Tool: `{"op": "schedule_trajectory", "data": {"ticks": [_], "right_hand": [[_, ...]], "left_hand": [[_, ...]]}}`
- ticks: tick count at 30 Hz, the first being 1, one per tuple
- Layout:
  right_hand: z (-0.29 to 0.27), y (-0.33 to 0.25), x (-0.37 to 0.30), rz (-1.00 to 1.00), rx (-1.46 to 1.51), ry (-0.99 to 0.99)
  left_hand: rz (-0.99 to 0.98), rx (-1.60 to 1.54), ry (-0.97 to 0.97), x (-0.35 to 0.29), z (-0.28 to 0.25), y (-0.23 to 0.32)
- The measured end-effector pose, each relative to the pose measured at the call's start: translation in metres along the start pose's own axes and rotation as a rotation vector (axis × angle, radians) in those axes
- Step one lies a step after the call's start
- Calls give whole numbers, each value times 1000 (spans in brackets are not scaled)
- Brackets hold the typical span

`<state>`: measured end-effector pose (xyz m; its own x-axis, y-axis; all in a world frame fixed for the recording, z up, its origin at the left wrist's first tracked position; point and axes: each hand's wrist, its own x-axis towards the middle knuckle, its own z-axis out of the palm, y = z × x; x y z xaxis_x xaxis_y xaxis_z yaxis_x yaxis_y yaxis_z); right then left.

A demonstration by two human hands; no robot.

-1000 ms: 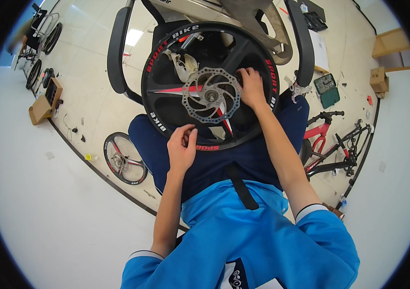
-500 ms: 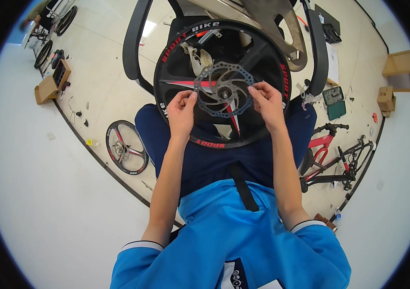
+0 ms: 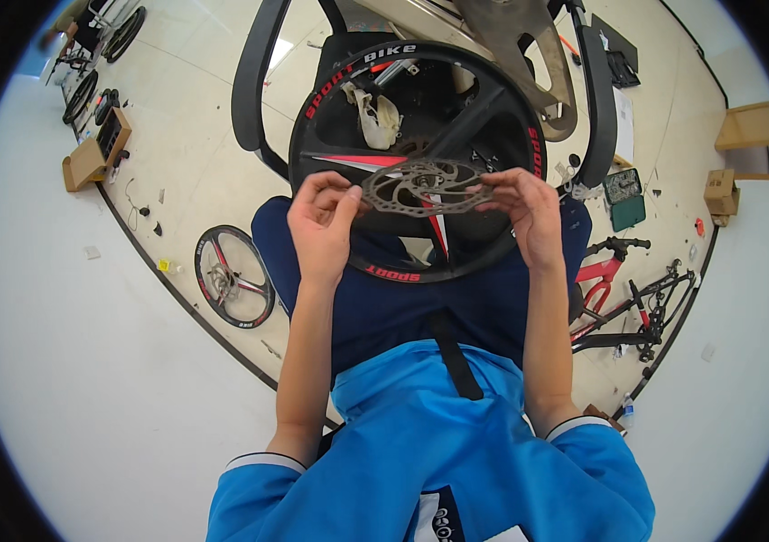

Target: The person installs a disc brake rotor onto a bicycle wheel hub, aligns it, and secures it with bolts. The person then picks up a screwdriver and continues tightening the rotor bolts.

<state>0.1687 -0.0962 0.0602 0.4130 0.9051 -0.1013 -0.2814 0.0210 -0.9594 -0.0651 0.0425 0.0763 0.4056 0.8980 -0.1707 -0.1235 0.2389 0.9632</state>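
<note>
Brake disc [image 3: 395, 207] tilted over wheel [image 3: 467, 122] on lap, between both hands, neither nearer. Left hand [image 3: 319, 228] fingers pinch its left rim, right hand [image 3: 536, 219] fingers its right; apparent long axis runs side to side.

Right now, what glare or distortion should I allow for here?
Head view: fisheye bows the edge of the floor; head view: white glare shows on the floor beside the left armrest; head view: the brake disc looks fairly sharp.

Bright light glares off the floor [image 3: 190, 117]; outer edges curve.
</note>
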Motion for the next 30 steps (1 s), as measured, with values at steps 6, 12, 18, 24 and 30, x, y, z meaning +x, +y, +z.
{"op": "schedule_trajectory", "data": {"ticks": [6,12,18,24,30], "right_hand": [[7,41,-7,102,-120,77],[2,66,-1,104,-128,86],[5,71,-1,157,-77,142],[3,63,8,186,-147,118],[1,58,14,186,-187,116]], "left_hand": [[-185,53,45,-5,1,-38],[-213,200,40,5,-4,-60],[-219,221,-7,6,-8,-74],[-219,214,-22,2,-9,-78],[-251,188,-19,-4,-8,-81]]}}
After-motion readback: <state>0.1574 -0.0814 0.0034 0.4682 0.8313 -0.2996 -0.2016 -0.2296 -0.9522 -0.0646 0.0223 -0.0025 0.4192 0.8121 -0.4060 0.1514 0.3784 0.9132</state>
